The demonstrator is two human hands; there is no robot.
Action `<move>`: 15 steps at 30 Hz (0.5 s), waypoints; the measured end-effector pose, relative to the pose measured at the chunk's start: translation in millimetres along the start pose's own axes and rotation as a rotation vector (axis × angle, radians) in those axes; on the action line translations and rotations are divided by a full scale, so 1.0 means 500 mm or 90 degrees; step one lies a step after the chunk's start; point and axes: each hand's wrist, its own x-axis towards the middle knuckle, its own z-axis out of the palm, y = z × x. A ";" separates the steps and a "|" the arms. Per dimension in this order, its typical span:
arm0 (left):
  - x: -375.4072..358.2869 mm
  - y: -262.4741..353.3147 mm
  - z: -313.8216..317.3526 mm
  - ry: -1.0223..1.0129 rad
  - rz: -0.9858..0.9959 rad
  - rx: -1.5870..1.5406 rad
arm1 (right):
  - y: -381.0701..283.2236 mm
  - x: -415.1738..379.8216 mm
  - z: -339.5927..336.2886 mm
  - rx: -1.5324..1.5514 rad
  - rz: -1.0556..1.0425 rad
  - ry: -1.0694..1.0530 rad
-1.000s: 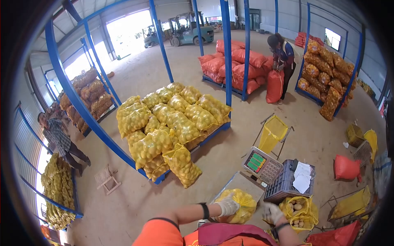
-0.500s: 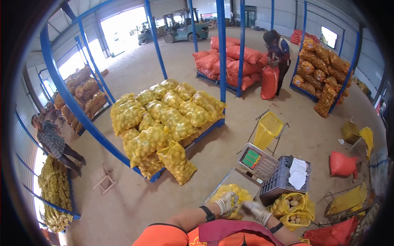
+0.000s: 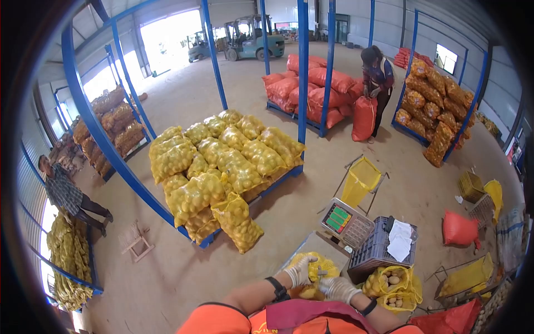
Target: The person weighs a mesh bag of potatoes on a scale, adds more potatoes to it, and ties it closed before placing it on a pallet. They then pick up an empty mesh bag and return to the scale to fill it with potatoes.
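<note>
A pallet (image 3: 278,183) stacked with yellow sacks (image 3: 222,161) was seen mid-floor, with red sacks (image 3: 311,89) behind it, where another person (image 3: 377,78) stood with a red sack (image 3: 364,118). Nearer, a scale (image 3: 346,221) was set beside a grey crate (image 3: 378,250). A yellow mesh bag (image 3: 311,270) of potatoes lay on the scale's platform (image 3: 311,247), directly under both hands. Its top was gripped by the gloved left hand (image 3: 299,271) and right hand (image 3: 336,288), both closed on the mesh. An open bag (image 3: 397,284) of potatoes sat just right of them.

Yellow mesh sack (image 3: 317,268) under white-gloved left hand (image 3: 300,271) and right hand (image 3: 337,288) — orange sleeves, blue pallet frames (image 3: 303,72), red sacks (image 3: 311,83), grey crate (image 3: 378,247), scale display (image 3: 337,218) green-red.
</note>
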 end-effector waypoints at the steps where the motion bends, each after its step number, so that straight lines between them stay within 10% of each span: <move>1: -0.028 0.002 0.017 0.001 0.006 0.007 | -0.025 -0.006 -0.027 -0.003 -0.004 0.008; 3: -0.073 0.002 0.041 -0.164 -0.014 -0.119 | -0.056 -0.004 -0.078 0.097 0.227 -0.286; 5: -0.109 0.004 0.064 -0.210 -0.022 -0.149 | 0.004 -0.026 -0.028 0.143 0.224 -0.213; 7: -0.124 -0.019 0.086 -0.242 -0.034 -0.098 | -0.022 -0.018 -0.038 0.325 0.388 0.253; 13: -0.132 -0.019 0.100 0.010 0.168 -0.013 | 0.095 0.024 0.067 0.421 0.401 0.318; 15: -0.151 0.040 0.055 -0.039 0.048 -0.037 | 0.105 -0.008 0.073 0.525 0.432 0.291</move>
